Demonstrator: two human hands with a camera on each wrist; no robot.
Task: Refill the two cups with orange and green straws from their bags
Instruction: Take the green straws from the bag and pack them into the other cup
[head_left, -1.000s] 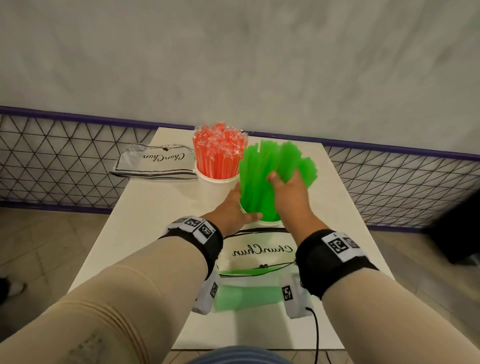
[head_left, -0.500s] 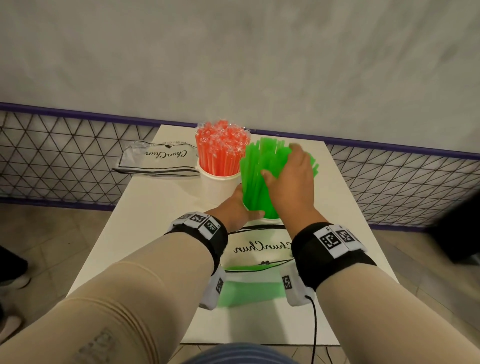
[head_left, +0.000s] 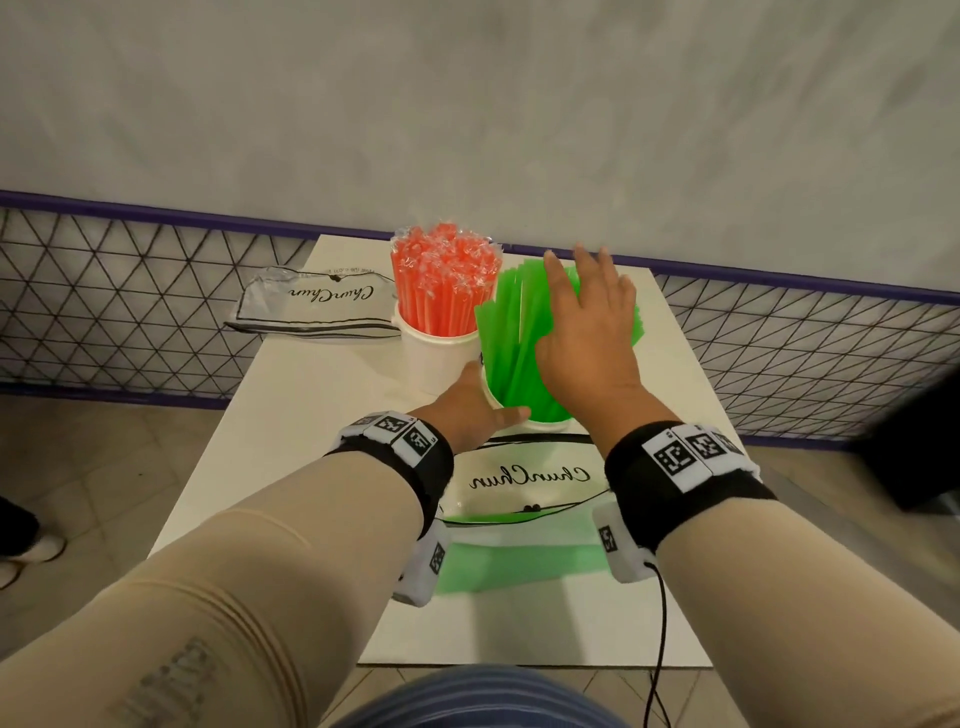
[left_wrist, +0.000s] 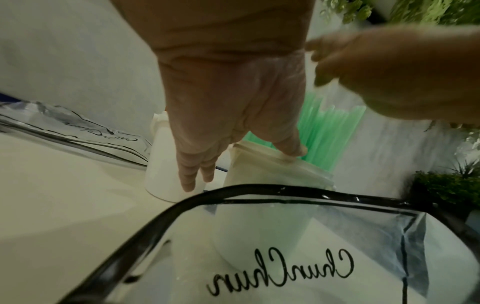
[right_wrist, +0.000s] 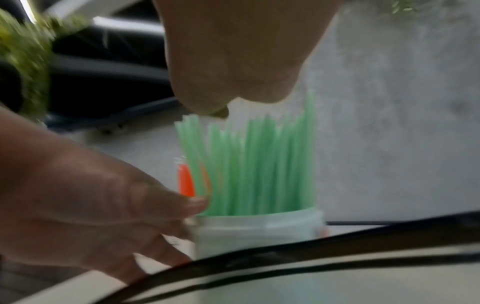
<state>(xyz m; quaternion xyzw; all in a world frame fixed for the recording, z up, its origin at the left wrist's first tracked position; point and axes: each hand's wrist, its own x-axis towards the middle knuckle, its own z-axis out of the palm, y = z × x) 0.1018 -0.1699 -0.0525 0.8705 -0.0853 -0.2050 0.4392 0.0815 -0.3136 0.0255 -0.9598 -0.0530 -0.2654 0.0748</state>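
Fingers of the right hand (head_left: 589, 332) are spread flat over the green straws (head_left: 511, 353) from the head view, which stand in a cup (head_left: 545, 425) beside the orange straws (head_left: 441, 286). The left hand (head_left: 467, 410) wraps that cup.

Left wrist view: the left thumb rests on the cup's (left_wrist: 259, 164) rim, fingers round its side.

Right wrist view, blurred: the right fingers hover just over the straw tips (right_wrist: 249, 164).

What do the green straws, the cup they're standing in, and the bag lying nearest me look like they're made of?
Green straws: likely thin plastic; in the wrist views they look pale and translucent.
Cup: probably paper or matte plastic; plain white, opaque, rolled rim, no gloss.
Bag: clear flexible plastic film, glossy; the table shows through it, with black trim and printed script.
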